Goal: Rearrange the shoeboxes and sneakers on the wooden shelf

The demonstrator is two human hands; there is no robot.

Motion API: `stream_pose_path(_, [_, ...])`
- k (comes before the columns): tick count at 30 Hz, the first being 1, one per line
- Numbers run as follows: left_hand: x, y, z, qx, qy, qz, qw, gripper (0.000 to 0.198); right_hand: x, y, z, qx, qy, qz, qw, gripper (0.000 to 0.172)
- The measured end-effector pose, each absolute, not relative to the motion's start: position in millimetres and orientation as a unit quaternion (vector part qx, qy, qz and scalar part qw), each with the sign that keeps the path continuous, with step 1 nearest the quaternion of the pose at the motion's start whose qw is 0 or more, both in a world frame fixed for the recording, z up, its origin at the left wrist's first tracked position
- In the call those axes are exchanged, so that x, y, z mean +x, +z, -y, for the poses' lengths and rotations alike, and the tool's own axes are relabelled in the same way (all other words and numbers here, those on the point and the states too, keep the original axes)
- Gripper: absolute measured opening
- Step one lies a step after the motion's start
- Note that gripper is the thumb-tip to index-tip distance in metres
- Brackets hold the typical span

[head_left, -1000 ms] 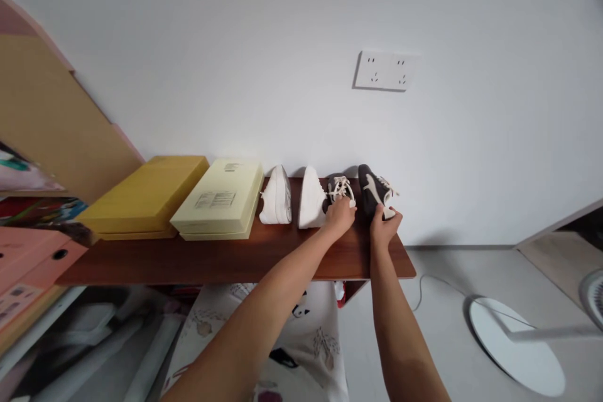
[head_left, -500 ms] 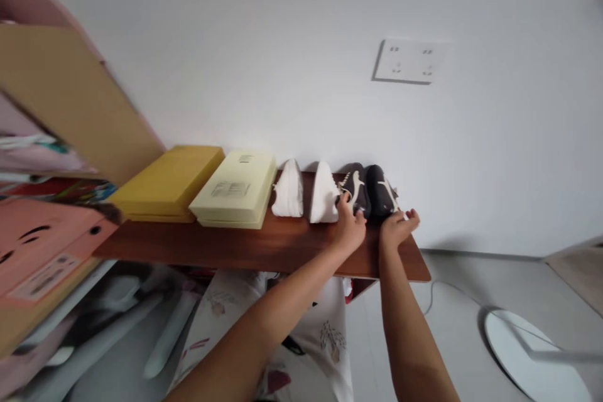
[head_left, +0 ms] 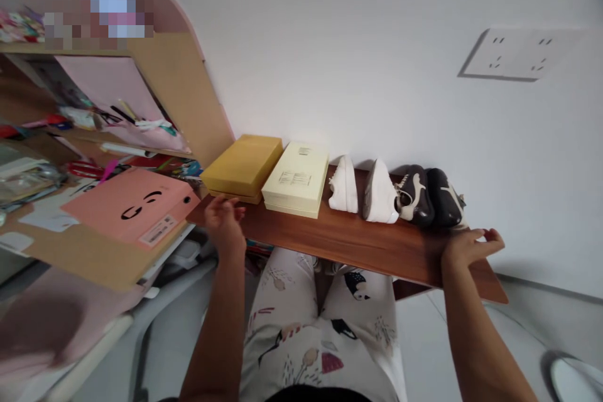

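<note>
My left hand (head_left: 225, 218) is at the front left of a mustard-yellow box (head_left: 245, 164), its fingers loosely bent and apart, with nothing in them. I cannot tell whether the fingertips touch the box. Over the right end of a reddish-brown wooden shelf (head_left: 358, 242), my right hand (head_left: 472, 247) is open just in front of the dark shoes, holding nothing. That pair is a dark shoe with cream trim (head_left: 419, 201) and another dark shoe (head_left: 445, 204) beside it. Left of them stand two white shoes, one white shoe (head_left: 345, 185) and another white shoe (head_left: 380, 195). A pale-yellow box (head_left: 299, 179) separates the shoes from the mustard one.
To the left is a desk (head_left: 113, 264) with a pink box file (head_left: 136, 204) and cluttered shelves above it. A white wall with a socket plate (head_left: 521, 53) rises behind the shelf. A round white base (head_left: 572, 380) stands on the floor at lower right.
My left hand has moved from the dark shoes to the mustard box. The right hand stays near the shelf's right end. My view has turned left, bringing more of the desk in.
</note>
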State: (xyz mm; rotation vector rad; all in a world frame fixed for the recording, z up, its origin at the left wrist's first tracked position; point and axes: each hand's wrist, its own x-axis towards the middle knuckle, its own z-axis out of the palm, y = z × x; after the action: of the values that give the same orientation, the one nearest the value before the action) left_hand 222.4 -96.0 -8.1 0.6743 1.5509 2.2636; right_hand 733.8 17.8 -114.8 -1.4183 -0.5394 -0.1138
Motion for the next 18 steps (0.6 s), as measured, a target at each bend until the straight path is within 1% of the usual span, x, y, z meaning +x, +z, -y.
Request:
stream_pose_path(2, [186.7,-11.0,110.0,0.152,0.812,-0.551,0.119,0.029,700.7,-104.4,3.3,-0.625,-0.051,0.264,0.733,0.022])
stream_pose_path(4, [159.7,-20.1,119.1,0.108,0.812,-0.562,0.117,0.024,650.7,-91.8,26.8,-0.607,-0.015,0.305,0.734,0.025])
stream_pose_path(7, [131.4,-35.0,114.1,0.079,0.799,-0.577,0.146,0.021,561.9,-69.8,53.3,-0.572,0.105,0.414,0.700,0.037])
stream_pose_path(9, [116.7,-41.4,98.9,0.074,0.786,-0.591,0.166,0.023,507.4,-53.3,59.2,-0.531,0.196,0.487,0.666,0.040])
stream_pose_path(14, [78.4,-42.5,52.2,0.126,0.731,-0.650,0.165,0.031,400.6,-16.1,45.6,-0.417,0.396,0.540,0.615,0.038])
stream_pose_path(18, [42.7,-37.6,27.6,0.210,0.705,-0.660,0.156,0.030,318.9,-1.8,33.4,-0.390,0.518,0.526,0.550,0.038])
